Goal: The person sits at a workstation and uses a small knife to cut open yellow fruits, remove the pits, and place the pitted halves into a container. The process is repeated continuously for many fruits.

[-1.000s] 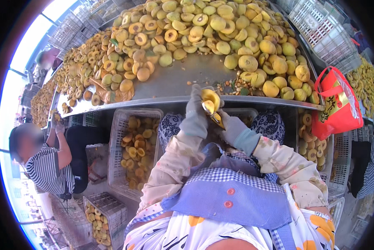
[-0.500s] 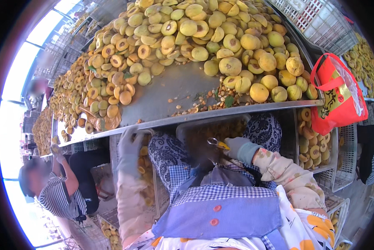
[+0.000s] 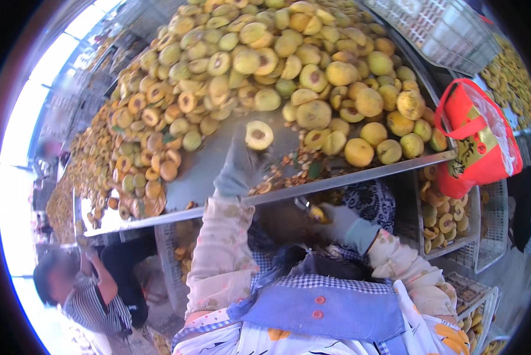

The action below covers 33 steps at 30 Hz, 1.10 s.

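Note:
My left hand (image 3: pixel 241 165), in a pale glove, reaches over the metal table (image 3: pixel 203 171). Its fingers are round a halved yellow peach (image 3: pixel 259 135), cut face up with a dark middle; motion blurs the fingertips. Closer to me, below the table's front edge, my gloved right hand (image 3: pixel 339 223) is closed on a pitting tool (image 3: pixel 310 209) with a metal loop and a yellow handle. A big heap of whole and halved peaches (image 3: pixel 265 59) covers the table's far part. Loose pits (image 3: pixel 286 168) and a green leaf lie near the front edge.
A red bag (image 3: pixel 472 139) hangs at the table's right corner. Crates of peach halves (image 3: pixel 446 222) stand under it, and another crate (image 3: pixel 173 260) is left of my legs. A white crate (image 3: pixel 437 32) sits at the far right. A person in stripes (image 3: pixel 94 302) works at left.
My left hand has moved from the crate beside my knee up over the table and now has a peach half. The right hand keeps the tool in about the same place.

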Tool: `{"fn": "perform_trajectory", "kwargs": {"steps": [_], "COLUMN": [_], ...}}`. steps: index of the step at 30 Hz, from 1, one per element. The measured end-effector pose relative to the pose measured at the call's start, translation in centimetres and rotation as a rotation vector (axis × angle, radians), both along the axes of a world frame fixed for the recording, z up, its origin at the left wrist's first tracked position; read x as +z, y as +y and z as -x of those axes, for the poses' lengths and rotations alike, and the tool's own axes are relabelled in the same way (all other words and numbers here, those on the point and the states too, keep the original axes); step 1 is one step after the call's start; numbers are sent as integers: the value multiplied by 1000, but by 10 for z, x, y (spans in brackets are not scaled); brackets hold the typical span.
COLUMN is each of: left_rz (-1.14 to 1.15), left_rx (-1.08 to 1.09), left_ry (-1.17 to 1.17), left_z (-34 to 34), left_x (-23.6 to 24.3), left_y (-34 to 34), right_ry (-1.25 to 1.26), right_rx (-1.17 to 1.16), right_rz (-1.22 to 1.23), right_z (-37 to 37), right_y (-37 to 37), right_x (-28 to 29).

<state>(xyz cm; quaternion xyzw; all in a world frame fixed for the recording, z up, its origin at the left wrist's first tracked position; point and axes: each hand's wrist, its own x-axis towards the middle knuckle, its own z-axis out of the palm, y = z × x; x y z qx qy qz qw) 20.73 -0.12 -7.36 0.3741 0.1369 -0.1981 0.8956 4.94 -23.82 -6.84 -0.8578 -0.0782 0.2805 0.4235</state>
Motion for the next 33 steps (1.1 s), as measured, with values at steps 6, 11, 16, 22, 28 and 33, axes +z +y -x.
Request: {"fn": "perform_trajectory", "kwargs": {"steps": [6,11,16,22,28,33], "left_rz": [30,-62,-128,-1070,-461,-579], "left_rx": [184,163,148,10,-42,605], "left_ry": [-173,-230,-179,-758,-201,-381], "left_z": [104,142,163,177,170,189], "left_x": [42,65,70,65,52,51], "left_y": [-12,-12,-12,2,8,-41], "right_ry": [-469,-582,-447,-451,-343,-255], "right_rx": [52,104,138,282,366,233], "right_rz": [169,296,411,499,504,230], "right_z": [-20,-4,10,20,15,22], "right_y": [44,58,67,64,69,74], "right_x": [47,67,70,65,84,65]}}
